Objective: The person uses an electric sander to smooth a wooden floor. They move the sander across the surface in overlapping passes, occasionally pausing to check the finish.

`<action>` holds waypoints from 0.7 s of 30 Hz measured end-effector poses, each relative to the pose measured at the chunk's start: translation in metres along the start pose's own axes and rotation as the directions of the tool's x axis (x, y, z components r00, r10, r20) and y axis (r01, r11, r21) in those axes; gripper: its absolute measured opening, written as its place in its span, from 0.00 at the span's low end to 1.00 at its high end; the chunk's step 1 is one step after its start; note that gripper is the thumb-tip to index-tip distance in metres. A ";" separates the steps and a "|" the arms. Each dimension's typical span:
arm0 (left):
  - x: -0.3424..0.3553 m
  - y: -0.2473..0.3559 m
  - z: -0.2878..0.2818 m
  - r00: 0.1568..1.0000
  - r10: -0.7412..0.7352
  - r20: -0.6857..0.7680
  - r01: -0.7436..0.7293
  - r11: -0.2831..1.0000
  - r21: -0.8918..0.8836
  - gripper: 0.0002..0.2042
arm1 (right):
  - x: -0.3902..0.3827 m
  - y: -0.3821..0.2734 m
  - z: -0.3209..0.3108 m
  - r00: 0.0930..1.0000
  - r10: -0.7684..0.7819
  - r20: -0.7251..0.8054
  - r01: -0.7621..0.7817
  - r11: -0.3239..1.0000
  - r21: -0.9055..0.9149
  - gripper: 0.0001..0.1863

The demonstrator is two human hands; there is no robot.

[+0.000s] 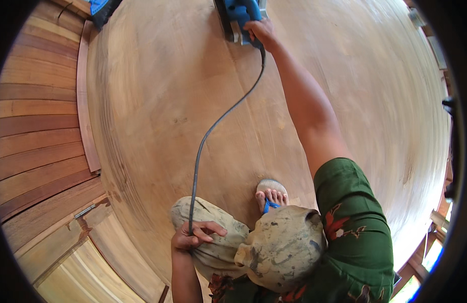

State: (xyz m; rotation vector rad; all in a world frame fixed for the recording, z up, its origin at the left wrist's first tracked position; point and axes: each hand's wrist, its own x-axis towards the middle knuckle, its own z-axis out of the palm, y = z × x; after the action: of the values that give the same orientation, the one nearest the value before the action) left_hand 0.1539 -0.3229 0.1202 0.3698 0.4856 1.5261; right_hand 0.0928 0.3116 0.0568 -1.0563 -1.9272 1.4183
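Far out at the top of the view, my right hand [262,31] grips the rear handle of a blue belt sander [237,17], which rests on the wooden floor [284,116]. The top picture edge cuts off the sander's front. A dark power cord [205,139] leaves the handle and curves back toward me in a slack S. Close to my left knee, my left hand [197,236] holds this cord between thumb and fingers. Where the cord runs past that hand is hidden.
My foot in a blue-strapped sandal [272,196] is planted on the floor ahead of my bent knees. Plank wall boards [39,116] and a hinged wooden panel [92,252] line the left. A blue and black object [103,11] lies at the far left corner.
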 end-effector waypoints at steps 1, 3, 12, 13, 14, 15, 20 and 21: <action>0.000 -0.009 0.010 1.000 -0.008 0.008 0.008 1.000 -0.011 0.17 | 0.009 -0.002 0.008 1.000 -0.012 -0.018 0.013 0.998 0.067 0.10; 0.002 -0.025 0.032 1.000 -0.024 -0.014 0.024 0.999 -0.037 0.16 | 0.016 0.000 0.018 1.000 -0.016 -0.010 0.018 0.989 0.145 0.10; 0.023 -0.047 0.052 0.997 0.000 -0.075 0.000 1.000 -0.001 0.17 | 0.029 0.009 0.027 0.999 -0.039 -0.034 0.042 0.994 0.096 0.12; 0.026 -0.042 0.042 0.996 -0.022 -0.085 0.026 0.999 0.047 0.17 | 0.027 0.012 0.026 0.998 -0.031 -0.054 0.036 0.994 0.103 0.12; 0.029 -0.039 0.031 0.997 -0.027 -0.072 0.032 0.998 0.063 0.17 | 0.024 0.015 0.025 0.997 -0.022 -0.075 0.030 0.993 0.111 0.12; 0.032 -0.035 0.020 0.997 -0.030 -0.075 0.035 0.998 0.055 0.17 | 0.019 0.019 0.026 0.993 0.025 -0.115 -0.014 0.995 0.096 0.12; 0.039 -0.011 -0.035 0.995 0.077 -0.061 -0.075 0.997 0.033 0.17 | -0.016 0.040 0.062 0.993 -0.031 -0.110 0.038 0.997 0.069 0.13; 0.041 -0.005 -0.046 0.993 0.096 -0.068 -0.094 0.995 0.031 0.17 | -0.026 0.043 0.071 0.995 0.002 -0.096 0.001 0.999 0.033 0.13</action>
State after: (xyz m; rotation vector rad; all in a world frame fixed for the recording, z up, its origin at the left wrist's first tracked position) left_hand 0.1335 -0.2855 0.0752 0.3667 0.5514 1.6301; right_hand 0.0644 0.2581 -0.0054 -1.0902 -1.8293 1.3695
